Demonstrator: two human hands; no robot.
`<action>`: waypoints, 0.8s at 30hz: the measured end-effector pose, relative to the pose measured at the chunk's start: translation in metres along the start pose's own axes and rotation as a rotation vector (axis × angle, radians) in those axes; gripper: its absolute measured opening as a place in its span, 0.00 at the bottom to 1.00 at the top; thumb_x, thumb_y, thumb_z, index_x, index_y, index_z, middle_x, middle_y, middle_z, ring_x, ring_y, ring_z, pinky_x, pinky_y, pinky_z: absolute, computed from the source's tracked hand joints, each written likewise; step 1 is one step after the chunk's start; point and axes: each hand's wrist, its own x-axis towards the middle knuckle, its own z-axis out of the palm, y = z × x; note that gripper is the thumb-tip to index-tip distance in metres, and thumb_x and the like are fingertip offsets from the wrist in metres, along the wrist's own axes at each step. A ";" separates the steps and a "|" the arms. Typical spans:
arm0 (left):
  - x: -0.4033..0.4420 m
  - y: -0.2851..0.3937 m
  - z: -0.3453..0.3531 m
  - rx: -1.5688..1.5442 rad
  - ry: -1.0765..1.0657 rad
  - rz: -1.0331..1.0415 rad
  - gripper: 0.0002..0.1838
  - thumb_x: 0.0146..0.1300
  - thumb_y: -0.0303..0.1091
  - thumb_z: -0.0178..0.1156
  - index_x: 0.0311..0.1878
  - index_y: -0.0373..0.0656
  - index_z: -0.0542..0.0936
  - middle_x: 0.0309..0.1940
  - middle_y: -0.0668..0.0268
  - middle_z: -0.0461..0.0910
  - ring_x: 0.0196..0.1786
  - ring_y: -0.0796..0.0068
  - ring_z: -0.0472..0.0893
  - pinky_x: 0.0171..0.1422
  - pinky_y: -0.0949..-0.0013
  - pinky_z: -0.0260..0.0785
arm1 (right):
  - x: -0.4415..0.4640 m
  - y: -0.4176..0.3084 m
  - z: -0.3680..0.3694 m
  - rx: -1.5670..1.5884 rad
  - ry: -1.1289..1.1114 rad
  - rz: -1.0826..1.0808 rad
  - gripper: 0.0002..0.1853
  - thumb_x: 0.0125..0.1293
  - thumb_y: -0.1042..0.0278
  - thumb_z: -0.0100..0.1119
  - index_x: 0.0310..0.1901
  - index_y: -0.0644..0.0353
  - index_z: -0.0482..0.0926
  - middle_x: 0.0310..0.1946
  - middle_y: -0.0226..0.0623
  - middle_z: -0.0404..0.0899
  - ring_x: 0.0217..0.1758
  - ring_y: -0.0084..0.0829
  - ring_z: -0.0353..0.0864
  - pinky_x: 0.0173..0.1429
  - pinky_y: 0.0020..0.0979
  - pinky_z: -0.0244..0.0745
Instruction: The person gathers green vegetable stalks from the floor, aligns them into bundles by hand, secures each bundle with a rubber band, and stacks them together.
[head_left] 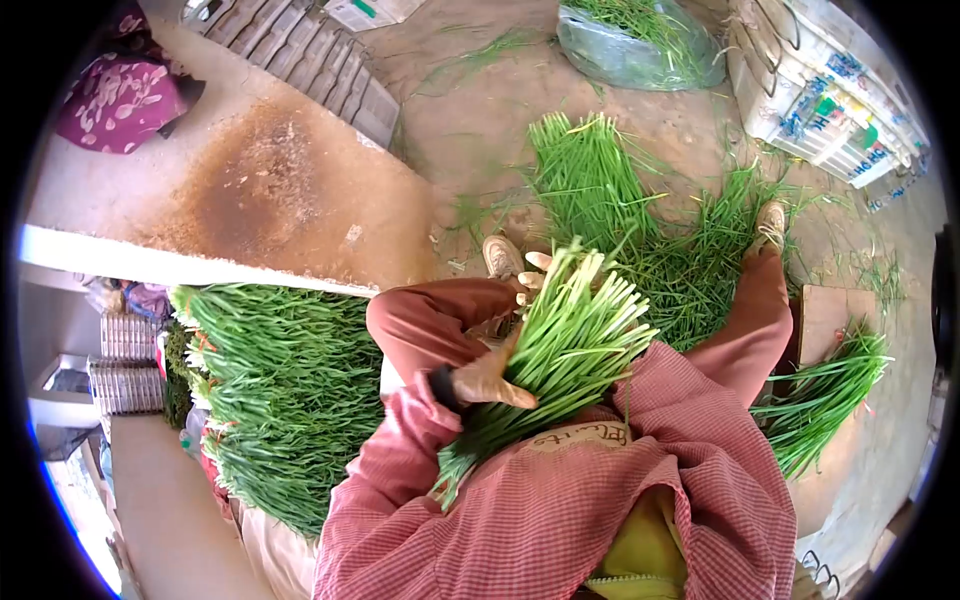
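A thick bunch of long green stalks lies slantwise across my lap, its pale ends up and to the right, its darker leafy ends against my shirt. My left hand is wrapped round the lower left side of the bunch, thumb on top. Past the upper left edge of the bunch, pale, apparently gloved fingers of my right hand curl against the stalks; its palm and wrist are hidden beneath them. A loose pile of green stalks lies on the floor beyond, between my feet.
Many stacked green bunches stand at the left, below a stained slab. Another bunch rests at the right by a cardboard box. White crates and a plastic bag of greens are at the back; grey trays stand back left.
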 end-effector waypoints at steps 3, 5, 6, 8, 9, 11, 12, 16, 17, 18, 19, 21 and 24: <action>0.017 -0.031 0.021 -0.462 -0.198 -0.175 0.43 0.44 0.35 0.70 0.62 0.40 0.58 0.56 0.64 0.66 0.56 0.74 0.65 0.61 0.69 0.56 | 0.001 -0.030 -0.031 -0.002 0.037 -0.035 0.37 0.61 0.36 0.32 0.61 0.61 0.58 0.50 0.41 0.72 0.48 0.37 0.73 0.48 0.37 0.71; 0.011 -0.012 0.035 -0.648 -0.143 -0.249 0.37 0.45 0.31 0.69 0.59 0.39 0.63 0.53 0.64 0.70 0.55 0.74 0.68 0.60 0.70 0.57 | 0.007 -0.065 -0.025 -0.165 0.806 -0.076 0.24 0.64 0.44 0.36 0.39 0.58 0.72 0.19 0.28 0.70 0.18 0.23 0.66 0.22 0.25 0.66; 0.007 -0.008 0.042 -0.696 -0.099 -0.246 0.35 0.45 0.30 0.68 0.58 0.39 0.65 0.52 0.64 0.71 0.54 0.73 0.69 0.60 0.70 0.58 | 0.003 -0.087 -0.033 -0.062 0.924 -0.079 0.19 0.65 0.47 0.38 0.32 0.55 0.70 0.13 0.22 0.60 0.12 0.20 0.56 0.13 0.23 0.56; 0.000 -0.011 0.051 -0.701 -0.019 -0.189 0.30 0.46 0.27 0.66 0.56 0.38 0.68 0.51 0.64 0.72 0.53 0.73 0.70 0.59 0.71 0.60 | -0.004 -0.123 -0.005 -0.712 1.096 -0.236 0.17 0.68 0.56 0.34 0.47 0.59 0.68 0.20 0.29 0.67 0.18 0.23 0.64 0.23 0.20 0.68; -0.004 -0.016 0.053 -0.714 0.055 -0.220 0.29 0.47 0.26 0.65 0.55 0.38 0.68 0.50 0.64 0.73 0.52 0.74 0.71 0.58 0.71 0.61 | -0.001 -0.139 0.033 -1.072 1.288 -0.198 0.16 0.67 0.58 0.38 0.48 0.59 0.68 0.24 0.34 0.71 0.22 0.26 0.68 0.28 0.22 0.72; -0.012 -0.014 0.056 -0.713 0.187 -0.256 0.26 0.48 0.22 0.63 0.54 0.37 0.69 0.47 0.63 0.74 0.48 0.74 0.74 0.54 0.72 0.65 | -0.006 -0.187 0.055 -1.416 1.480 -0.160 0.16 0.64 0.61 0.46 0.48 0.61 0.69 0.33 0.40 0.75 0.31 0.29 0.75 0.39 0.27 0.75; -0.011 -0.018 0.061 -0.756 0.273 -0.224 0.25 0.48 0.20 0.61 0.52 0.37 0.70 0.45 0.63 0.76 0.45 0.74 0.75 0.51 0.72 0.67 | -0.015 -0.219 0.047 -1.392 1.505 -0.173 0.17 0.62 0.62 0.51 0.48 0.63 0.70 0.38 0.42 0.77 0.36 0.30 0.76 0.45 0.29 0.75; -0.002 -0.012 0.073 -0.714 0.491 -0.207 0.25 0.47 0.17 0.61 0.51 0.37 0.70 0.44 0.62 0.76 0.44 0.72 0.76 0.51 0.70 0.68 | -0.038 -0.126 0.049 -1.551 0.697 -0.282 0.12 0.54 0.69 0.61 0.40 0.58 0.75 0.35 0.39 0.78 0.37 0.31 0.77 0.42 0.28 0.75; -0.001 -0.012 0.077 -0.651 0.596 -0.208 0.25 0.47 0.17 0.60 0.51 0.38 0.69 0.44 0.62 0.76 0.44 0.72 0.76 0.50 0.70 0.69 | -0.036 -0.085 0.084 -1.600 0.561 -0.159 0.12 0.52 0.74 0.62 0.39 0.57 0.76 0.37 0.41 0.78 0.39 0.32 0.77 0.45 0.27 0.75; -0.001 -0.010 0.079 -0.651 0.599 -0.215 0.25 0.47 0.17 0.60 0.51 0.38 0.69 0.44 0.62 0.76 0.44 0.72 0.76 0.50 0.70 0.69 | -0.034 -0.044 0.068 -1.029 0.597 -0.084 0.12 0.52 0.72 0.62 0.40 0.58 0.75 0.36 0.41 0.78 0.39 0.32 0.78 0.44 0.28 0.75; 0.000 -0.008 0.079 -0.673 0.614 -0.216 0.25 0.47 0.16 0.61 0.51 0.38 0.69 0.44 0.62 0.76 0.44 0.72 0.76 0.50 0.70 0.69 | -0.034 -0.017 0.058 -1.445 0.546 -0.063 0.11 0.54 0.72 0.61 0.40 0.58 0.75 0.33 0.39 0.79 0.35 0.30 0.78 0.40 0.27 0.76; -0.003 -0.011 0.075 -0.763 0.554 -0.174 0.27 0.47 0.20 0.62 0.53 0.39 0.68 0.45 0.62 0.76 0.45 0.72 0.76 0.52 0.69 0.68 | -0.032 -0.005 0.054 -1.452 0.571 0.060 0.08 0.55 0.72 0.58 0.38 0.59 0.75 0.28 0.36 0.78 0.26 0.25 0.76 0.29 0.23 0.74; -0.008 0.002 0.073 -0.814 0.450 -0.108 0.29 0.48 0.24 0.64 0.56 0.40 0.66 0.47 0.63 0.74 0.48 0.72 0.74 0.54 0.69 0.66 | -0.037 -0.049 0.035 -0.535 0.574 -0.079 0.06 0.58 0.68 0.54 0.31 0.61 0.73 0.21 0.29 0.73 0.16 0.16 0.67 0.15 0.16 0.65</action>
